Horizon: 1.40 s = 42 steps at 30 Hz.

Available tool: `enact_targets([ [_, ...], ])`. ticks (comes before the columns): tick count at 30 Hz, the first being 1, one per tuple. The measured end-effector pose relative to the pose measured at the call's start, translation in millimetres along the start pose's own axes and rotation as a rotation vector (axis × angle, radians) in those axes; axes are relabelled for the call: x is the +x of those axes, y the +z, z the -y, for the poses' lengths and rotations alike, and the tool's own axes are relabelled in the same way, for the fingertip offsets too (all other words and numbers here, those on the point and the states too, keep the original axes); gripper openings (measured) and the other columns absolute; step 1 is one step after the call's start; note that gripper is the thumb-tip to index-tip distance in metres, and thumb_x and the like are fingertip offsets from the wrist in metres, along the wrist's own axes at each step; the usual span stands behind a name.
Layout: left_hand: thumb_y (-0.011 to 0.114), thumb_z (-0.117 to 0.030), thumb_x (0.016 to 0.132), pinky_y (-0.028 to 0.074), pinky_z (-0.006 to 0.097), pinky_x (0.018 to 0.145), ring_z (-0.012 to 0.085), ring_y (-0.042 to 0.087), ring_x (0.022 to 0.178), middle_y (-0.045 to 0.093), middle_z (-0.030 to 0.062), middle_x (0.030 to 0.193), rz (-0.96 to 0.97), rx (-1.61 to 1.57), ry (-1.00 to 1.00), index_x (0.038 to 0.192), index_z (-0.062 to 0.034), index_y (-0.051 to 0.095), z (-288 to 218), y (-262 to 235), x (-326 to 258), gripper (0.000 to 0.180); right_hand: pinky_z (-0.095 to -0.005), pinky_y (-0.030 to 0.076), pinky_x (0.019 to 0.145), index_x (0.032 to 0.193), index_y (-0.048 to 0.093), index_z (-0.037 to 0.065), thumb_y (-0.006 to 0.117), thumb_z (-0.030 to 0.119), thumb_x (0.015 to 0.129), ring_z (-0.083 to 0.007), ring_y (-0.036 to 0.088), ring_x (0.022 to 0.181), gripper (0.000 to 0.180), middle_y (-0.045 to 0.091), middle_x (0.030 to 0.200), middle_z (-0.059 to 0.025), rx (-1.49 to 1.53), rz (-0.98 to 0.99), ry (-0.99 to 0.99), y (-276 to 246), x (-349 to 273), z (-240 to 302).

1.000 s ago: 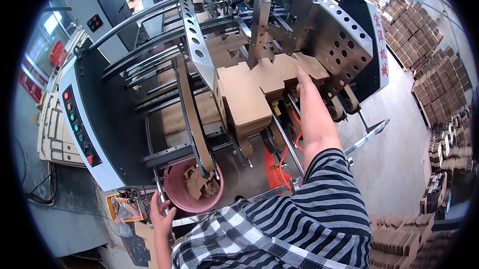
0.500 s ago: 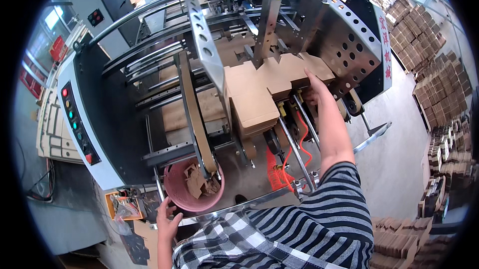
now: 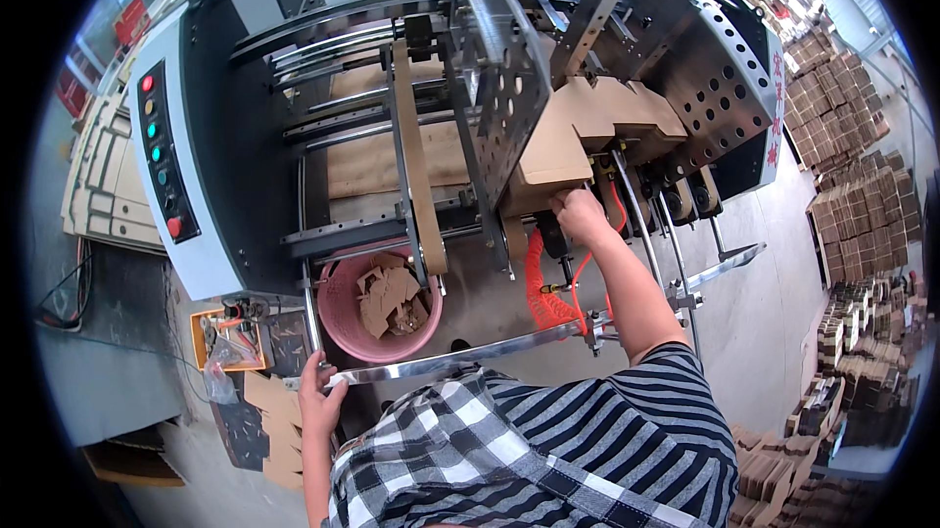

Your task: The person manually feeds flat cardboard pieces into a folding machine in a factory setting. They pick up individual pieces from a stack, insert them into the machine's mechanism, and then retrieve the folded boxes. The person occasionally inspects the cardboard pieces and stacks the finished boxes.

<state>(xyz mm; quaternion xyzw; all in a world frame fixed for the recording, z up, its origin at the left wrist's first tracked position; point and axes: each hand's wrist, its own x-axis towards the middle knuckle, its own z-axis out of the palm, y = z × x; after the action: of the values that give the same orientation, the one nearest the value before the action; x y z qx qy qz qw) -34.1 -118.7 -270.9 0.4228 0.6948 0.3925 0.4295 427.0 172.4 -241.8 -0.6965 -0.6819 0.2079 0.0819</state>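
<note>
A stack of brown cardboard blanks (image 3: pixel 553 158) sits in the machine's feeder, between an upright perforated metal plate (image 3: pixel 524 102) and a perforated metal guard (image 3: pixel 720 88). My right hand (image 3: pixel 580 215) is at the stack's lower front edge, with its fingers curled closed. Whatever its fingertips grip is hidden beneath the cardboard. Lower left, my left hand (image 3: pixel 318 399) rests by the corner of the shiny metal rail (image 3: pixel 441 362), its thumb and fingers apart and nothing held. Orange coiled air hoses (image 3: pixel 543 293) hang below my right hand.
Beneath the belt (image 3: pixel 419 166) stands a pink bin (image 3: pixel 343 308) of cardboard scraps. A button panel (image 3: pixel 162 156) lines the machine's left side. An orange tray (image 3: pixel 227 337) of small items sits lower left. Stacked cardboard (image 3: pixel 867 205) fills the right side.
My right hand has moved left and down from the stack's right part to its lower front edge, its fingers now curled. My left hand stays by the rail. The head view has shifted.
</note>
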Motion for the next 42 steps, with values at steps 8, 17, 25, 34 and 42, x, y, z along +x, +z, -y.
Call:
enact_targets([
  [8,0.066,-0.001,0.077,0.043,0.038,0.097,0.0268,0.053,0.115,0.046,0.0159,0.134,-0.159,-0.094,-0.167,0.137,-0.0027,0.038,113,-72,-49,0.066,-0.0475,0.049,0.074,0.083,0.069,0.004,0.055,0.03,0.082,-0.0384,0.062,0.082,0.029,0.065,0.086,-0.0205,-0.212,-0.191,-0.288,46,15,-1],
  [17,0.072,-0.017,0.075,0.045,0.034,0.094,0.0292,0.059,0.108,0.062,0.0191,0.114,-1.099,-0.069,-0.539,0.116,0.0017,0.058,296,-181,-194,0.047,-0.0254,0.05,0.072,0.101,0.066,-0.003,0.069,0.006,0.078,-0.0108,0.063,0.078,0.024,0.069,0.088,-0.0064,0.396,1.434,-0.294,165,-205,280],
  [25,0.074,-0.031,0.073,0.037,0.039,0.103,0.0331,0.047,0.122,0.05,0.0222,0.129,-1.231,0.047,-0.975,0.128,0.0019,0.047,418,-236,-287,0.069,-0.0299,0.047,0.085,0.123,0.05,-0.007,0.074,0.021,0.075,-0.0198,0.059,0.095,0.061,0.062,0.106,-0.0135,0.347,1.108,-0.463,498,-260,439],
  [34,0.075,-0.039,0.073,0.034,0.037,0.106,0.03,0.04,0.129,0.041,0.0235,0.138,-1.164,-0.394,-0.985,0.139,0.004,0.034,528,-294,-251,0.088,-0.0307,0.048,0.076,0.117,0.051,-0.009,0.078,0.022,0.069,-0.0225,0.061,0.086,0.063,0.063,0.101,-0.0163,0.276,1.002,0.044,637,-215,476],
  [42,0.076,-0.027,0.076,0.047,0.033,0.088,0.0194,0.06,0.098,0.061,0.0132,0.11,-1.158,-0.886,-0.701,0.124,0.0039,0.045,557,-295,-238,0.065,-0.0397,0.047,0.084,0.119,0.052,-0.004,0.08,0.029,0.068,-0.0258,0.06,0.097,0.067,0.062,0.108,-0.0145,0.209,1.131,0.089,646,-240,507],
])
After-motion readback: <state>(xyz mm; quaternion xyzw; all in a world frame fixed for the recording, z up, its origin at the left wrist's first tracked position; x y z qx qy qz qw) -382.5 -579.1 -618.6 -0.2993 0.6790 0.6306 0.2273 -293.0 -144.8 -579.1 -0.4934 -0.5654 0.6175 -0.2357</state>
